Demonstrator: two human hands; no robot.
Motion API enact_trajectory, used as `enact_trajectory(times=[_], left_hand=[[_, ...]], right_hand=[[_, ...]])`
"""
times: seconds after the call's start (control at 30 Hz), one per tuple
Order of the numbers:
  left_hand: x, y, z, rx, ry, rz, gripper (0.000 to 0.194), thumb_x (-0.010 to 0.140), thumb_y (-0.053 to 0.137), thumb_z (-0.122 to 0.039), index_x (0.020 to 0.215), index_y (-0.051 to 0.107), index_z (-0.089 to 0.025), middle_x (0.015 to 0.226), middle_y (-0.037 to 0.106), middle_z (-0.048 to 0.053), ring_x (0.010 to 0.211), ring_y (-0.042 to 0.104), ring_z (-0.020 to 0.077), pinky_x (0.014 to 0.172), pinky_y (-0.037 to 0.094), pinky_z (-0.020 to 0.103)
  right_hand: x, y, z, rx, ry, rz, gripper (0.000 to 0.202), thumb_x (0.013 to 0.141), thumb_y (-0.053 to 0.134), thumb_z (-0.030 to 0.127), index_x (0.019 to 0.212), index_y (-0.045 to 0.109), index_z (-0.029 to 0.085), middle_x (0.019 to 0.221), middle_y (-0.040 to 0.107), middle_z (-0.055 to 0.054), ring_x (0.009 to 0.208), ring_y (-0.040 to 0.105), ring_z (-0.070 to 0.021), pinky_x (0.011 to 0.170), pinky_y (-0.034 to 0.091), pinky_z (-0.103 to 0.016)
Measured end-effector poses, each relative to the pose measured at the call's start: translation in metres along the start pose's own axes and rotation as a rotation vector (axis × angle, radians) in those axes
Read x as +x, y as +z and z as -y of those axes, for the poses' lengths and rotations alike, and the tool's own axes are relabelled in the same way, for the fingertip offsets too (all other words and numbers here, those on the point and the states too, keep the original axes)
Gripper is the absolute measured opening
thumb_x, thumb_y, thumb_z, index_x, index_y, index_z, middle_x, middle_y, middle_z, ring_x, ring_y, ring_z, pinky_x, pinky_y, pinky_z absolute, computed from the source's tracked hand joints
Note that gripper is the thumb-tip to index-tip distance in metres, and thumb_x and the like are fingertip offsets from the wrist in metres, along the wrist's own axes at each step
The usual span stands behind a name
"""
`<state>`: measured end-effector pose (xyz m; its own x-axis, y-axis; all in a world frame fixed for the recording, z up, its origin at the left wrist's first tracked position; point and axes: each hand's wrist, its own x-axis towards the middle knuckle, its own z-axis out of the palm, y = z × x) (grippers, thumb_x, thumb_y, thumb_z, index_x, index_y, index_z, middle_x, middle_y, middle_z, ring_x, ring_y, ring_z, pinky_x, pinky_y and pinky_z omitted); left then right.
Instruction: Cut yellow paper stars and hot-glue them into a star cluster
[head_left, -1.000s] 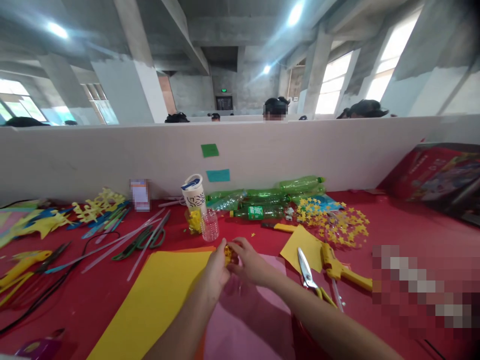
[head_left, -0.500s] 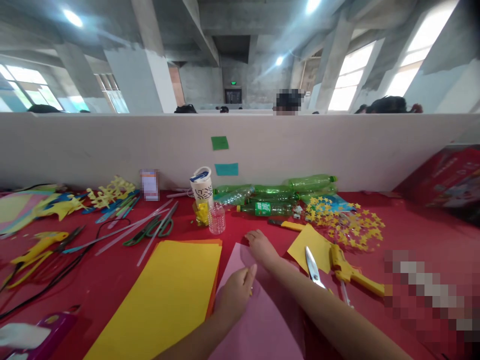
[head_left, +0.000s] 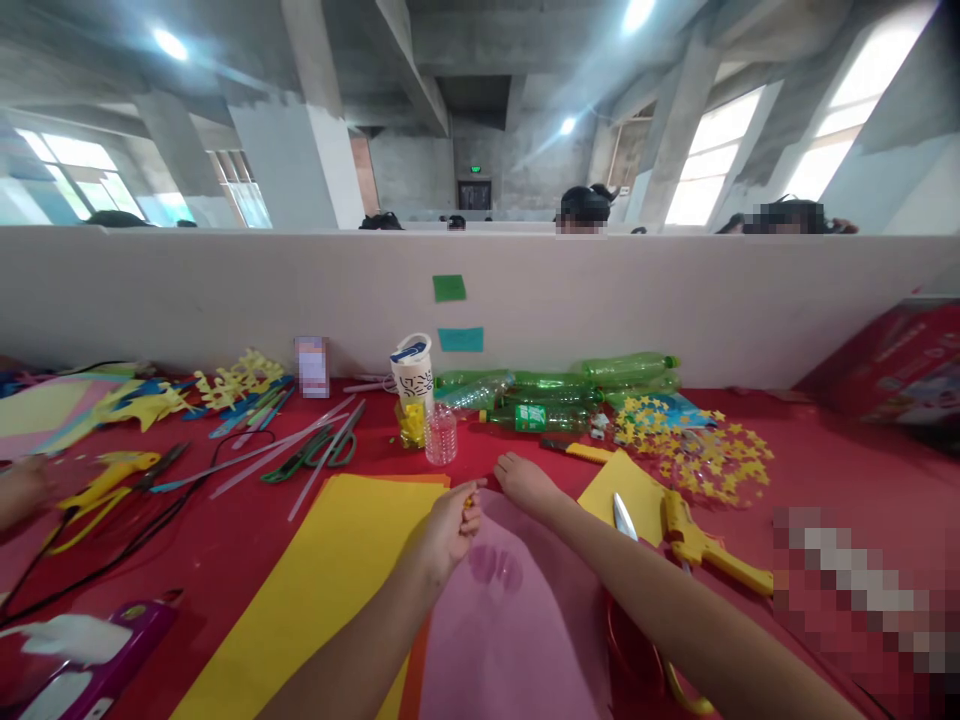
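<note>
A pink sheet [head_left: 510,630] lies in front of me on the red table. Small yellow bits show in the curled fingers of my left hand [head_left: 456,520], which is over the sheet's upper left edge beside the yellow paper [head_left: 337,560]. My right hand [head_left: 523,484] rests at the sheet's top edge, its fingers bent and pressed together; whether anything is under them is hidden. A clear ribbed plastic cup [head_left: 441,438] stands just beyond my hands. Scissors [head_left: 624,518] lie partly beneath my right forearm, near a yellow glue gun [head_left: 694,545].
Green bottles [head_left: 555,388], a patterned cup [head_left: 414,375] and a yellow cutter [head_left: 585,451] lie or stand toward the white partition [head_left: 225,290]. Yellow stars [head_left: 720,455] are at the right. Another person's hand [head_left: 21,492] is at the far left.
My left hand has moved forward and left, from the middle of the pink sheet to its upper left edge. Another person's hand has appeared at the far left. The view has shifted slightly.
</note>
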<state>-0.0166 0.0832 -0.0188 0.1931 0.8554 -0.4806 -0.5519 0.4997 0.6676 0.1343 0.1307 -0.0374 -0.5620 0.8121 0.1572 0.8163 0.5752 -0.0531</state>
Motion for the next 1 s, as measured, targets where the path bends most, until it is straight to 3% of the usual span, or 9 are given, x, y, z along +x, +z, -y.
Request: enact_trajectory(times=[0.13,0.27,0.33,0.47,0.6,0.77,0.83,0.9,1.0], left_hand=[[-0.001,0.004,0.004,-0.057,0.042,-0.048,0.018,0.084,0.047,-0.026,0.073,0.052,-0.013,0.041,0.029,-0.009,0.029,0.024,0.0018,0.030,0.014,0.013],[0.001,0.012,0.001,-0.142,0.009,-0.066,0.029,0.088,0.037,-0.028,0.063,0.044,-0.015,0.045,0.042,-0.004,0.037,0.043,0.0066,0.039,0.035,0.017],[0.000,0.014,-0.006,-0.169,-0.021,-0.021,0.029,0.088,0.037,-0.027,0.063,0.044,-0.015,0.048,0.046,-0.002,0.040,0.046,0.0083,0.042,0.038,0.019],[-0.008,0.014,-0.018,-0.195,-0.082,0.082,0.029,0.088,0.035,-0.027,0.069,0.050,-0.012,0.054,0.053,0.003,0.044,0.050,0.0114,0.042,0.038,0.022],[-0.017,0.014,-0.014,-0.232,-0.100,0.103,0.024,0.087,0.037,-0.020,0.068,0.048,-0.013,0.050,0.048,-0.002,0.041,0.046,0.0076,0.042,0.035,0.018],[-0.026,0.004,-0.018,-0.112,-0.109,0.217,0.028,0.083,0.045,-0.032,0.065,0.050,-0.012,0.055,0.052,0.001,0.051,0.052,0.0100,0.053,0.043,0.023],[-0.021,-0.010,-0.035,0.165,0.053,0.162,0.025,0.077,0.052,-0.035,0.075,0.056,-0.010,0.070,0.059,0.007,0.064,0.058,0.0151,0.062,0.046,0.028],[-0.007,-0.027,-0.059,0.484,0.495,-0.169,0.021,0.069,0.060,-0.028,0.082,0.056,-0.012,0.080,0.061,0.008,0.072,0.059,0.0173,0.068,0.045,0.029],[0.028,-0.048,-0.096,0.560,0.714,-0.413,0.037,0.061,0.065,-0.018,0.095,0.049,-0.017,0.106,0.054,0.008,0.098,0.052,0.0189,0.081,0.040,0.029]], right_hand=[[-0.001,-0.013,0.023,0.072,0.099,-0.121,0.017,0.087,0.041,0.013,0.088,0.058,0.011,0.084,0.058,-0.007,0.075,0.053,-0.0124,0.066,0.043,-0.024],[-0.012,-0.029,0.055,0.150,0.013,-0.201,0.016,0.086,0.045,0.017,0.080,0.059,0.013,0.081,0.057,-0.007,0.078,0.049,-0.0152,0.072,0.039,-0.027],[-0.019,-0.036,0.064,0.189,-0.038,-0.216,0.017,0.086,0.045,0.019,0.079,0.060,0.014,0.080,0.057,-0.007,0.080,0.048,-0.0170,0.074,0.038,-0.030],[-0.028,-0.049,0.062,0.307,-0.104,-0.231,0.017,0.084,0.051,0.029,0.092,0.061,0.018,0.094,0.057,-0.007,0.088,0.049,-0.0177,0.077,0.038,-0.030],[-0.025,-0.050,0.057,0.457,-0.160,-0.207,0.009,0.082,0.053,0.021,0.083,0.062,0.019,0.093,0.059,-0.005,0.084,0.053,-0.0140,0.075,0.041,-0.024],[-0.024,-0.043,0.057,0.558,-0.035,-0.276,0.015,0.085,0.047,0.019,0.080,0.061,0.017,0.080,0.060,-0.005,0.076,0.054,-0.0143,0.071,0.041,-0.025],[-0.026,-0.044,0.051,0.610,0.059,-0.329,0.016,0.086,0.045,0.021,0.083,0.059,0.017,0.079,0.059,-0.004,0.072,0.054,-0.0137,0.066,0.041,-0.024],[-0.028,-0.047,0.043,0.660,0.141,-0.368,0.017,0.087,0.044,0.024,0.084,0.058,0.016,0.077,0.060,-0.004,0.069,0.055,-0.0135,0.062,0.041,-0.023],[-0.031,-0.053,0.036,0.720,0.207,-0.389,0.017,0.085,0.046,0.027,0.080,0.059,0.017,0.075,0.061,-0.003,0.067,0.056,-0.0135,0.059,0.041,-0.022]])
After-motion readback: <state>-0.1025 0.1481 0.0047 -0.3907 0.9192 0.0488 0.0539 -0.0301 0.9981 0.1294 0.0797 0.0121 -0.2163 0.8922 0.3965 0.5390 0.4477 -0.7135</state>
